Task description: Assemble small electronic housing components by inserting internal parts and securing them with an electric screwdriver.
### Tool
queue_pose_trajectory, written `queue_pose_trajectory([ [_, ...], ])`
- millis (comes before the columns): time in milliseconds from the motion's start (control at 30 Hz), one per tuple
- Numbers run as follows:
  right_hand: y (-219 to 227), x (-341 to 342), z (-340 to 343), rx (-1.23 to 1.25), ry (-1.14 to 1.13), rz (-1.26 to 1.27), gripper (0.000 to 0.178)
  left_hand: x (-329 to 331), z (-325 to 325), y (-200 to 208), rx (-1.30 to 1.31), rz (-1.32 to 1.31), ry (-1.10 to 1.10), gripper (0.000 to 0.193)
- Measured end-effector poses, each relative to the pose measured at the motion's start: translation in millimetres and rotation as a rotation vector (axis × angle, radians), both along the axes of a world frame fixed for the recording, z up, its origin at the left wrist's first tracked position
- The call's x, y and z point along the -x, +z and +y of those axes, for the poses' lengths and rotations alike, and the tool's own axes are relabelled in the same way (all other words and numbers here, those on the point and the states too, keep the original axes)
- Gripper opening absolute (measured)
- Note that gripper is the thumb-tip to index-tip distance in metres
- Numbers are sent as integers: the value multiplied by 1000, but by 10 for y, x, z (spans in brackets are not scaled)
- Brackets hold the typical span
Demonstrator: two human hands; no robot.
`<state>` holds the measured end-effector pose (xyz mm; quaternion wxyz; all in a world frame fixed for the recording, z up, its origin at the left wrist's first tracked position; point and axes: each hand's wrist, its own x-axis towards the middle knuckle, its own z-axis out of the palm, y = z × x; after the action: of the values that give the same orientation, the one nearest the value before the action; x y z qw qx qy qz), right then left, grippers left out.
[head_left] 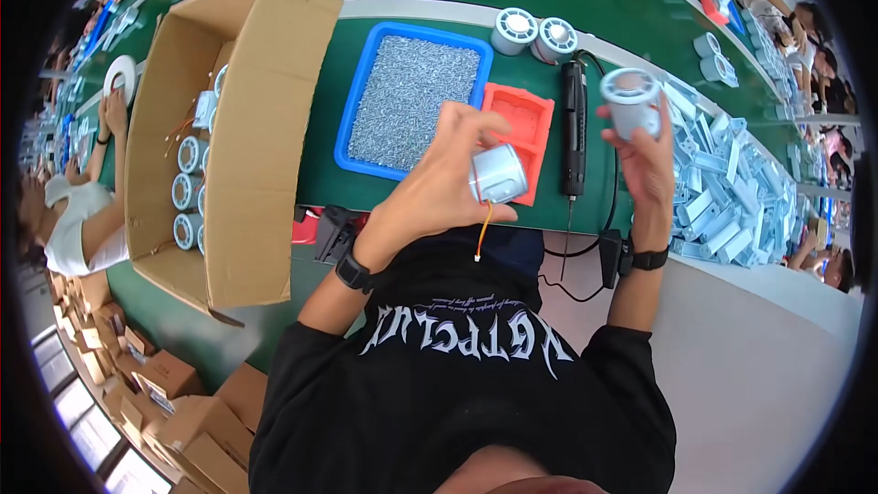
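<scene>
My left hand [439,178] is closed round a white cylindrical housing [498,174], tipped on its side over the table's near edge. Thin red and yellow wires [485,230] hang from it, ending in a small white connector. On the right, my right hand [645,151] grips a second pale housing [631,102] with a slotted round top; it is held upright and slightly blurred. Between the hands lies a black electric screwdriver [573,128], its bit toward me. A red two-compartment tray [523,119] sits just beyond my left hand.
Small metal screws [416,91] fill a blue tray [345,142]. Two finished-looking housings [535,34] stand at the back. An open cardboard box [261,137] with more housings is at left. Pale plastic parts [722,187] are heaped at right. Another person [87,210] works at far left.
</scene>
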<state>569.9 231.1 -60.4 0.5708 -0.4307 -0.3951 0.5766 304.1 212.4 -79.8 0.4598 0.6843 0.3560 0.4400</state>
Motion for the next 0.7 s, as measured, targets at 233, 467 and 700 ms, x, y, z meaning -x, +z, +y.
queue_pose_trajectory([
  [233,-368,423,182,-190,201,-745,65,-164,177,-299,-199,344,-296,51],
  [467,-321,478,337,-196,444,-1221,53,-130,70,-427,-213,299,-23,35],
  [700,-312,531,321,-170,430,-1181,51,-173,147,-222,-9,423,-153,39],
])
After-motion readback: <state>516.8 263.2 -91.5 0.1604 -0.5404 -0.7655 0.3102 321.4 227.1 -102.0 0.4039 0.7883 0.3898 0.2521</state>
